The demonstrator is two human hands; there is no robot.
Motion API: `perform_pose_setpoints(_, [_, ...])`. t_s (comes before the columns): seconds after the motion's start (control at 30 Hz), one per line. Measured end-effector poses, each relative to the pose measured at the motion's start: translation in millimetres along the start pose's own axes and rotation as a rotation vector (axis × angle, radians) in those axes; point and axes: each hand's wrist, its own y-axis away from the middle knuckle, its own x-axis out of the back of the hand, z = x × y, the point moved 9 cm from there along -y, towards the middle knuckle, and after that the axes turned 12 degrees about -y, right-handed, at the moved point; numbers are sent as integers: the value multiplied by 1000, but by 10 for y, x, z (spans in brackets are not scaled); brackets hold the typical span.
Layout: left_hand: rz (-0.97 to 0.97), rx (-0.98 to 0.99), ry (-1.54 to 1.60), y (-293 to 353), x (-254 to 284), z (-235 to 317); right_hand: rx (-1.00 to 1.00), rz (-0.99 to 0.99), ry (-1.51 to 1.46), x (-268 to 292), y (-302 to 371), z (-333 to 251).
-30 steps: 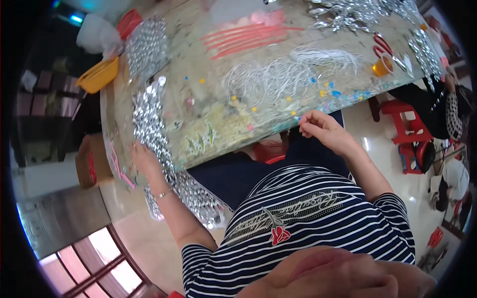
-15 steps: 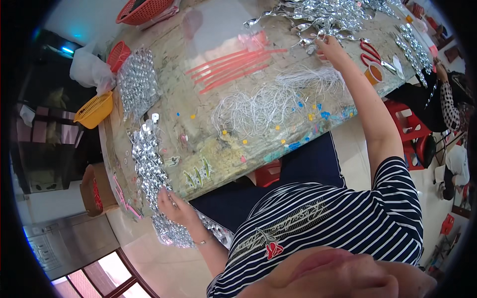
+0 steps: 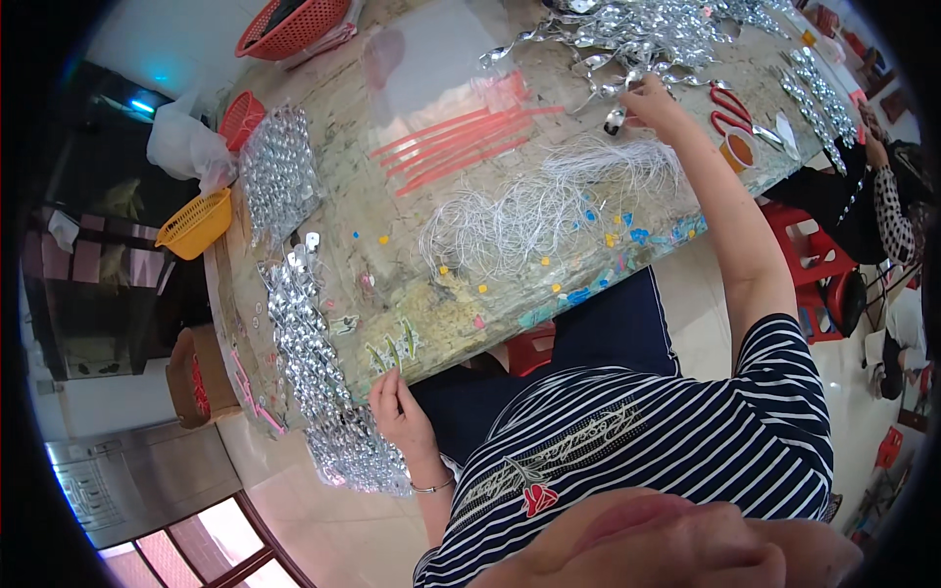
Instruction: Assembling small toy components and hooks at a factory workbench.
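Note:
My right hand is closed on a shiny silver twisted strip, whose rounded end hangs below the fingers. It works at the near side of a tangled heap of such strips at the far right of the table. By the near table edge, my left hand has its fingers stretched out, fingertips beside several small green-and-white pieces. Nothing shows in it. A long bundle of silver strips lies left of this hand and hangs over the edge.
A tangle of white strings and red strips lie mid-table. Red-handled scissors and an orange cup are at the right. Yellow and red baskets stand left and far. Another person's patterned sleeve shows far right.
My left hand has left the silver bundle and moved right, to the table edge by the green-and-white pieces. The strip in my right hand has come slightly nearer, clear of the heap.

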Motion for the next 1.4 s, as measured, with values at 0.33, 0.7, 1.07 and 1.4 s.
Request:
perform_pose_setpoints(0.33, [-27, -76, 85, 13, 26, 231, 116, -221, 31, -605, 823, -448])
perform_pose_setpoints(0.7, [-121, -40, 178, 273, 29, 198, 198, -425, 135, -868, 1835, -875])
perform_pose_setpoints(1.07, [-516, -577, 253, 250, -290, 1566, 543, -1089, 262, -1762, 3597, -662])
perform_pose_setpoints(1.4, [-831, -176, 410, 672, -567, 869, 295, -814, 293, -1646, 2898, -529])
